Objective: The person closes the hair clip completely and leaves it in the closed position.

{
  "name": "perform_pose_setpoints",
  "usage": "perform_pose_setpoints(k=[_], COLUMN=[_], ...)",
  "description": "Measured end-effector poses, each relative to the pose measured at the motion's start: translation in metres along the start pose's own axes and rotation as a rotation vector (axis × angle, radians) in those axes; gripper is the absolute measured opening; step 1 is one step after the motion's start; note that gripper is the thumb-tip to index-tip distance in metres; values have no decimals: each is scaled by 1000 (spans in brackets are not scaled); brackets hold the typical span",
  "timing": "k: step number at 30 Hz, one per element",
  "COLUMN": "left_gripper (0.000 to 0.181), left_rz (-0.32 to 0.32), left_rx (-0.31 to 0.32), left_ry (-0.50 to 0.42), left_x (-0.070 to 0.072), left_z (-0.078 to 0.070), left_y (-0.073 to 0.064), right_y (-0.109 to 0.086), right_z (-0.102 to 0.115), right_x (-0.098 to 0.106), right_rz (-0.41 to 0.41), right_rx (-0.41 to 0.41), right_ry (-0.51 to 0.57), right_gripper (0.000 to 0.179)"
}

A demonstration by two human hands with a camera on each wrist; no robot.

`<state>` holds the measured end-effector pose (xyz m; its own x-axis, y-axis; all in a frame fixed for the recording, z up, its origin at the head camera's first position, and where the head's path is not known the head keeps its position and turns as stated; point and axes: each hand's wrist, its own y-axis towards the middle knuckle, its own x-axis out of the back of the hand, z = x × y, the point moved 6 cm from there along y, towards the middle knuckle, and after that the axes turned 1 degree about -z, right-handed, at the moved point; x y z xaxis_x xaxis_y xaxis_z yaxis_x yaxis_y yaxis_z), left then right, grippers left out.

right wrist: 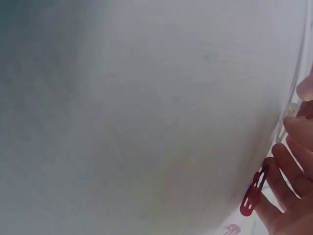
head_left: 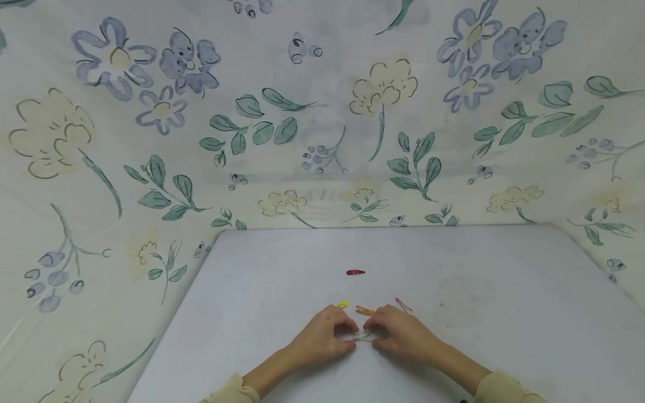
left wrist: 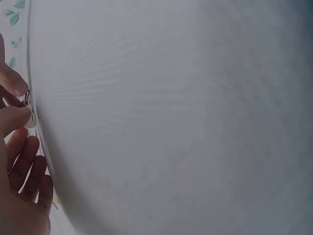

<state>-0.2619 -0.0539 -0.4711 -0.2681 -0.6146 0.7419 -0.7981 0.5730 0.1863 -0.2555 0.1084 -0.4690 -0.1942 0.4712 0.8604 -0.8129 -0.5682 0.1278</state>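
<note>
A small white snap hair clip [head_left: 361, 337] is between my two hands, low over the white table. My left hand [head_left: 322, 337] pinches one end with thumb and fingertips. From the other side my right hand [head_left: 405, 338] pinches it too. Part of the white clip [right wrist: 292, 109] shows past the fingertips in the right wrist view. Just beyond the hands lie a yellow hair clip [head_left: 342, 304], an orange hair clip [head_left: 365, 310] and a pink hair clip [head_left: 403, 305]. Farther back lies a red hair clip [head_left: 355, 272].
The white tabletop [head_left: 282, 263] stretches out around the hands on both sides. A flower-patterned cloth [head_left: 322, 140] rises behind the table and along its sides. At the bottom edge, near the right sleeve, a small dark thing [head_left: 464, 401] is only partly visible.
</note>
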Motion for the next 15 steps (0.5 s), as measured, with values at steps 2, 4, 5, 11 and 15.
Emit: perform_pose_setpoints(k=[2,4,5,11,15], left_gripper=[20,19,19,17,15], left_rz=[8,15,15,13,12], left_rx=[-13,-21,-28,-52,-67], left_ry=[16,28,36,74,94], left_x=[-1,-2,-2,-3,-4], left_z=[-1,-2,-2,-3,-2], left_y=[0,1,1,2,2], right_y=[-1,-2,-2,-2,-1], right_z=[2,4,5,7,6], right_x=[0,1,1,2,-1], right_rz=[-6,-18,-22,-30,-14], right_rx=[10,26,33,66,54], right_ry=[-21,-39,-51,-90,-88], right_gripper=[24,24,23,19,18])
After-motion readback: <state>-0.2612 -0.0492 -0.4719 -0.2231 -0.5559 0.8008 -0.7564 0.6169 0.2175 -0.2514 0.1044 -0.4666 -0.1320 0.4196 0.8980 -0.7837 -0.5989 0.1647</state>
